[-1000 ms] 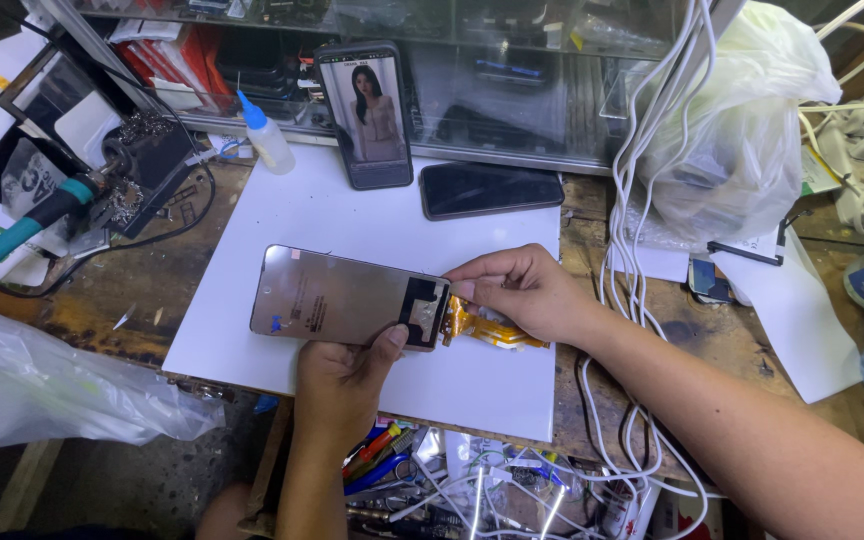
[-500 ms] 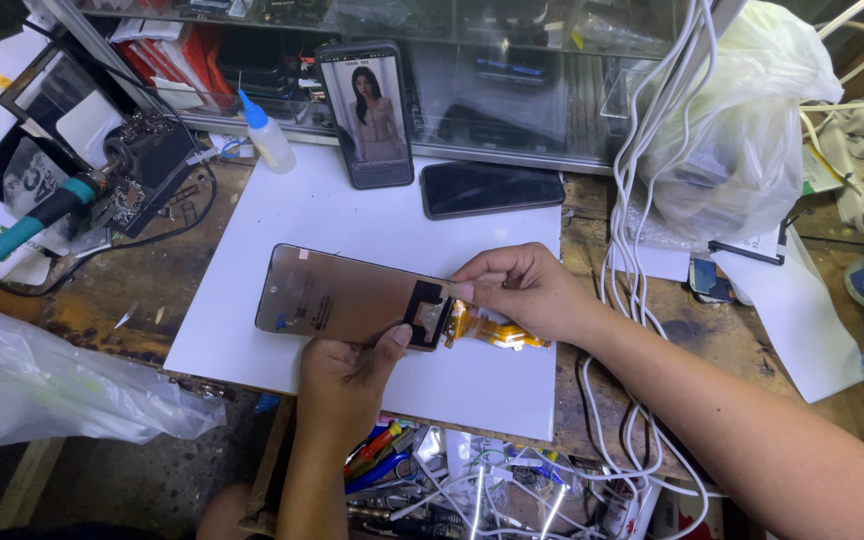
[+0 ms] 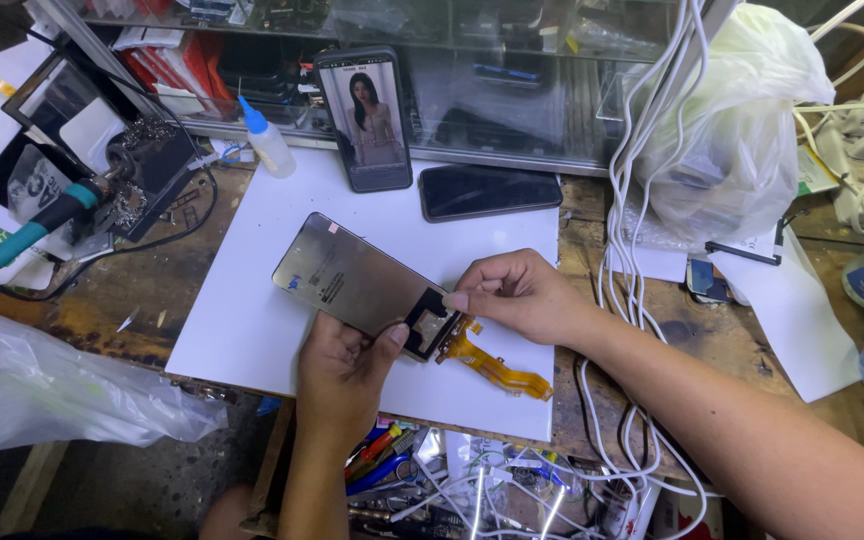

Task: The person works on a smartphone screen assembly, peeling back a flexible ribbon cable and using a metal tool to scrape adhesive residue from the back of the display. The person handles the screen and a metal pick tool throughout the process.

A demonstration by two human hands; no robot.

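Note:
A flat grey phone screen panel (image 3: 347,280), back side up, is lifted over a white sheet (image 3: 242,300) on the workbench. My left hand (image 3: 347,375) pinches its near edge, thumb on top. My right hand (image 3: 512,295) grips the panel's right end with its fingertips, by a small dark board. From that end an orange flex cable (image 3: 492,368) hangs out across the white sheet.
A lit phone (image 3: 364,118) stands against a glass case, and a dark phone (image 3: 490,190) lies beside it. A glue bottle (image 3: 267,140) and a soldering iron (image 3: 37,228) are left. White cables (image 3: 642,200), plastic bags and tools crowd the right and front.
The panel has swung from lying level to slanting, its left end now farther from me. My right fingers shifted on its right end, and the orange cable now trails out longer.

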